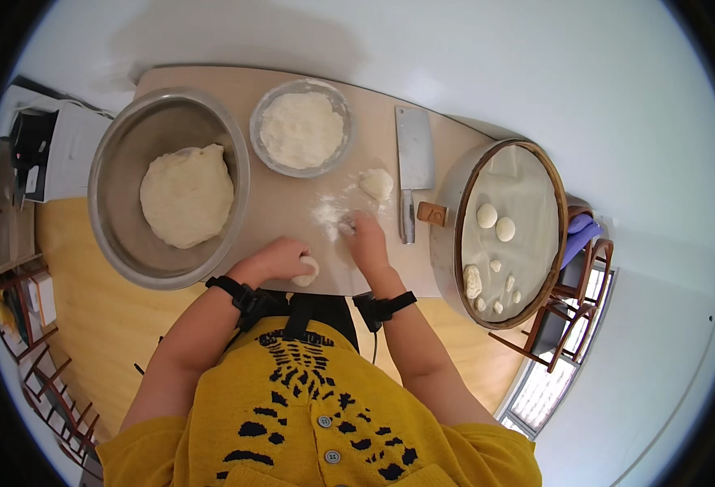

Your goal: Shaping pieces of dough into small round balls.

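My left hand (277,257) is curled around a small piece of dough (306,274) near the front edge of the table. To its right, my right hand (366,238) rests with bent fingertips at a patch of scattered flour (328,214); whether anything is between them is hidden. Just beyond that hand lies another flour-dusted lump of dough (377,184). A cleaver (415,149) lies to the right of the lump, its handle towards me. At the back, a metal bowl (260,152) contains flour (302,131).
A large steel basin (104,225) with a big mass of dough (187,198) stands left. On the right, a round cloth-lined steamer tier (448,268) bears two dough balls (496,223) and several smaller pieces. A brown wooden block (432,213) touches its side. Chairs (552,329) stand beyond.
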Tool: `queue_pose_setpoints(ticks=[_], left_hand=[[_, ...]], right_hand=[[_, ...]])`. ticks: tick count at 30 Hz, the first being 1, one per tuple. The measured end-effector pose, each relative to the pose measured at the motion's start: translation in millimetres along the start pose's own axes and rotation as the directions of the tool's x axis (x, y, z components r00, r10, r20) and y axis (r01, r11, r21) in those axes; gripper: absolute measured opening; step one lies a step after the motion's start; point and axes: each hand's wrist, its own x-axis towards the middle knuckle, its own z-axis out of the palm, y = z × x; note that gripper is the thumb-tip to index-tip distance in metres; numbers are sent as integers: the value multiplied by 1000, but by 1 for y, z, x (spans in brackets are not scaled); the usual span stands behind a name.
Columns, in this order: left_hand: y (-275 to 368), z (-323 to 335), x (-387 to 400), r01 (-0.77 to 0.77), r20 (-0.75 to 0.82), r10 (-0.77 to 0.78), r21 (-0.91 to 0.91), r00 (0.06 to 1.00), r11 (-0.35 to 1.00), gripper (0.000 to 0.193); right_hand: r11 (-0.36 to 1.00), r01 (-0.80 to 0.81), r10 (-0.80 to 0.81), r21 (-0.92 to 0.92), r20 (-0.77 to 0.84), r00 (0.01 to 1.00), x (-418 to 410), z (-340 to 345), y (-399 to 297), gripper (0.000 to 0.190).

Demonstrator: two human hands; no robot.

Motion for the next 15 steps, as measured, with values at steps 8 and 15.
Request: queue_pose_setpoints(ticks=[8, 15], left_hand=[[-9, -10, 25, -154, -497, -71, -399, 865, 904, 27], [-4, -13, 22, -207, -589, -387, -700, 710, 684, 23]], right_hand=[[1000, 27, -26, 6, -95, 995, 5, 2, 2, 27], [971, 211, -207, 110, -42, 977, -10, 12, -8, 28]])
